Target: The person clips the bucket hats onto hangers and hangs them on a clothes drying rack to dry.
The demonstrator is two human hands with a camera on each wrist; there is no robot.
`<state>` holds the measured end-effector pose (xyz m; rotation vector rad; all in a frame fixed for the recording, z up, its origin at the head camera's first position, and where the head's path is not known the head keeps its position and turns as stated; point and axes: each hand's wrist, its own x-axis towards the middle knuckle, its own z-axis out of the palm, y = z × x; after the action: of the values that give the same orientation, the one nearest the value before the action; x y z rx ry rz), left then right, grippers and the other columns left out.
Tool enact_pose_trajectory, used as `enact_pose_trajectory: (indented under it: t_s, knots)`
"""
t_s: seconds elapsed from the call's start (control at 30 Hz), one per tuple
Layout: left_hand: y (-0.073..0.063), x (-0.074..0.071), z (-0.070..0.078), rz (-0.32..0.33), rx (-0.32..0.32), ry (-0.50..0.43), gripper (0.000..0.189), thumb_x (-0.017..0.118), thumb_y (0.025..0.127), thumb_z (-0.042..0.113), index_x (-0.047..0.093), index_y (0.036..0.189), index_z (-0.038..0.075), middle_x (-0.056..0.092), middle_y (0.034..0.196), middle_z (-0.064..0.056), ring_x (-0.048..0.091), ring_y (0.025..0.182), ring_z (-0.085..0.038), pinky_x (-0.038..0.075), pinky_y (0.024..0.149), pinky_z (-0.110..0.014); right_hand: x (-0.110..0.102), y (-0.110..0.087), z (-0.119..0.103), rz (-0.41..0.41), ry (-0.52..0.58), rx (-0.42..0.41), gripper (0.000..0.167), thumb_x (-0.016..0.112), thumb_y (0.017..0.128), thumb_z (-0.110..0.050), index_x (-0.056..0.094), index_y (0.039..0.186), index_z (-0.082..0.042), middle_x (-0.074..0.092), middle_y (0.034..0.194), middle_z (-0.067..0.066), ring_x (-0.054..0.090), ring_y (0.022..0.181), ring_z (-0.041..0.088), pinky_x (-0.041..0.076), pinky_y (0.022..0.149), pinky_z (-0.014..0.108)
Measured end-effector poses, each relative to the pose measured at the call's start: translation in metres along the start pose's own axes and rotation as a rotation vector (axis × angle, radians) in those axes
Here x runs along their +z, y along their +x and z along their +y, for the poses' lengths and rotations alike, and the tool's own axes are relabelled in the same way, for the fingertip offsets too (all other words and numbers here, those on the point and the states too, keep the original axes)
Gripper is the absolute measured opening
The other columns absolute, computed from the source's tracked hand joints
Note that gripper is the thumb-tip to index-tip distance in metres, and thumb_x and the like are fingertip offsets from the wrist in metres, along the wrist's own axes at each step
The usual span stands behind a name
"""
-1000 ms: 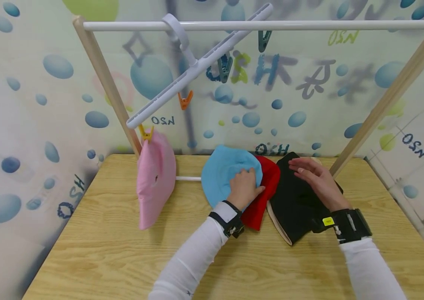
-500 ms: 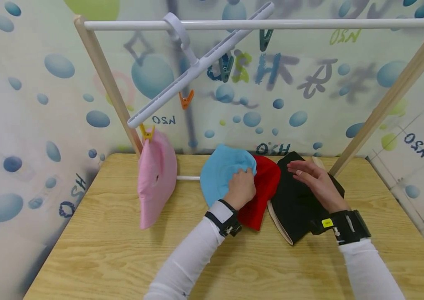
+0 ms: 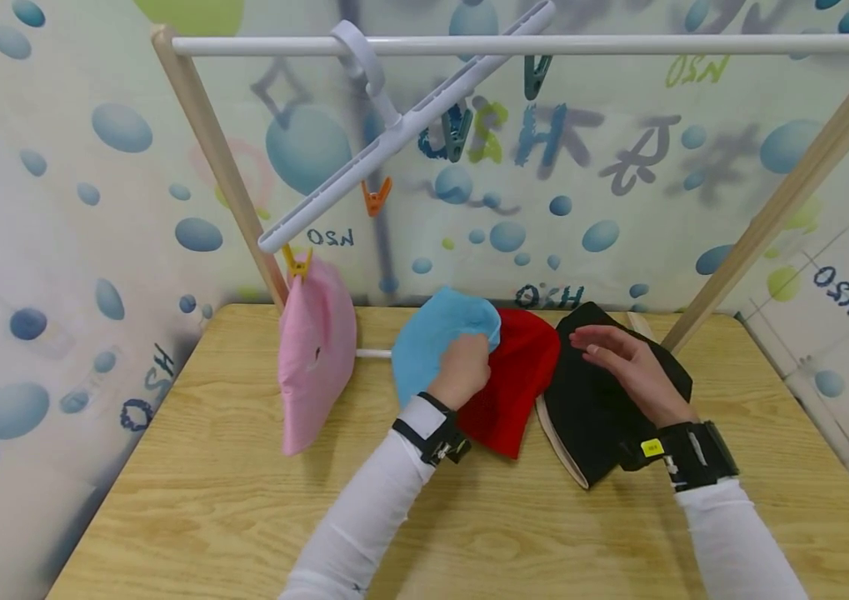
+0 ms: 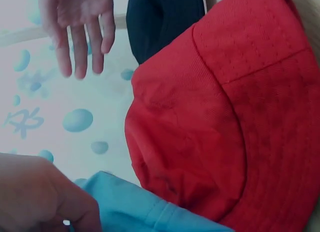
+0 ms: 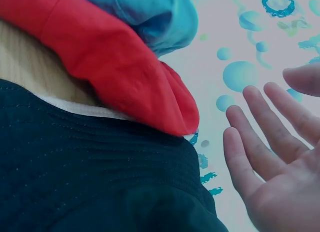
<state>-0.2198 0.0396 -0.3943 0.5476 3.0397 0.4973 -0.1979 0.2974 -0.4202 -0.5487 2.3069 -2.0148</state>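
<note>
My left hand (image 3: 463, 368) grips the crown of a light blue bucket hat (image 3: 424, 340), its fingers curled into the cloth. In the left wrist view the blue fabric bunches under that hand's knuckles (image 4: 50, 192). Right beside it lies a red bucket hat (image 3: 517, 375), its stitched brim showing large in the left wrist view. A black bucket hat (image 3: 596, 408) with a pale inner edge lies to the right of the red one. Over the black hat hovers my right hand (image 3: 637, 371), fingers extended and nothing in them.
A pink hat (image 3: 313, 358) hangs by a yellow clip (image 3: 297, 262) from a white hanger (image 3: 409, 125) on the rack's white rail (image 3: 619, 45). The hanger also carries an orange clip (image 3: 376, 197) and dark green clips (image 3: 456, 133). Wooden posts (image 3: 784, 204) stand at both sides of the table (image 3: 192, 500).
My left hand has closed on the blue hat's crown and drawn it leftward, uncovering more of the red hat. The right hand has stayed nearly in place.
</note>
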Motion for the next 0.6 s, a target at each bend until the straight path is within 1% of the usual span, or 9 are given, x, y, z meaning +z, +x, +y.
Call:
enact_pose_trajectory:
  t_s: [0.07, 0.2, 0.37, 0.43, 0.5, 0.6]
  knots:
    - [-0.001, -0.002, -0.006, 0.012, -0.005, -0.015, 0.031, 0.056, 0.093, -0.002, 0.047, 0.065, 0.007, 0.037, 0.056, -0.003, 0.039, 0.049, -0.013, 0.031, 0.041, -0.023, 0.001, 0.0, 0.001, 0.001, -0.017, 0.006, 0.037, 0.051, 0.101, -0.012, 0.047, 0.133, 0.007, 0.059, 0.127, 0.01, 0.056, 0.115, 0.012, 0.043, 0.093, 0.02]
    - [-0.003, -0.006, -0.014, 0.049, 0.007, -0.016, 0.029, 0.058, 0.091, -0.003, 0.047, 0.066, 0.007, 0.037, 0.057, -0.004, 0.041, 0.051, -0.015, 0.031, 0.042, -0.025, 0.003, 0.0, 0.002, -0.005, -0.036, 0.011, 0.035, 0.051, 0.101, -0.012, 0.049, 0.131, 0.005, 0.059, 0.126, 0.01, 0.056, 0.113, 0.012, 0.043, 0.093, 0.02]
    - [-0.007, -0.015, -0.02, 0.112, 0.038, -0.006, 0.029, 0.059, 0.091, -0.003, 0.049, 0.066, 0.006, 0.042, 0.056, -0.006, 0.051, 0.053, -0.02, 0.034, 0.043, -0.025, 0.005, 0.001, 0.002, -0.014, -0.063, 0.016, 0.036, 0.05, 0.101, -0.013, 0.048, 0.132, 0.006, 0.058, 0.127, 0.011, 0.056, 0.113, 0.013, 0.043, 0.093, 0.02]
    - [-0.009, -0.021, -0.021, 0.144, 0.044, 0.017, 0.027, 0.06, 0.09, -0.003, 0.051, 0.066, 0.005, 0.046, 0.056, -0.007, 0.055, 0.055, -0.021, 0.037, 0.043, -0.026, 0.006, 0.002, 0.002, -0.016, -0.069, 0.019, 0.038, 0.051, 0.101, -0.014, 0.047, 0.132, 0.007, 0.058, 0.127, 0.01, 0.056, 0.113, 0.013, 0.043, 0.092, 0.019]
    - [-0.011, -0.027, -0.023, 0.166, 0.034, 0.036, 0.023, 0.062, 0.089, -0.003, 0.054, 0.068, 0.004, 0.049, 0.057, -0.008, 0.058, 0.056, -0.022, 0.04, 0.043, -0.027, 0.007, 0.003, 0.001, -0.018, -0.075, 0.023, 0.038, 0.051, 0.101, -0.014, 0.047, 0.132, 0.007, 0.059, 0.127, 0.009, 0.056, 0.113, 0.012, 0.043, 0.092, 0.019]
    - [-0.012, -0.034, -0.026, 0.166, 0.002, 0.049, 0.02, 0.061, 0.089, -0.002, 0.056, 0.07, 0.003, 0.051, 0.059, -0.008, 0.059, 0.057, -0.022, 0.042, 0.043, -0.029, 0.008, 0.004, 0.0, -0.024, -0.077, 0.023, 0.037, 0.051, 0.101, -0.014, 0.048, 0.132, 0.007, 0.06, 0.126, 0.008, 0.056, 0.112, 0.01, 0.043, 0.092, 0.019]
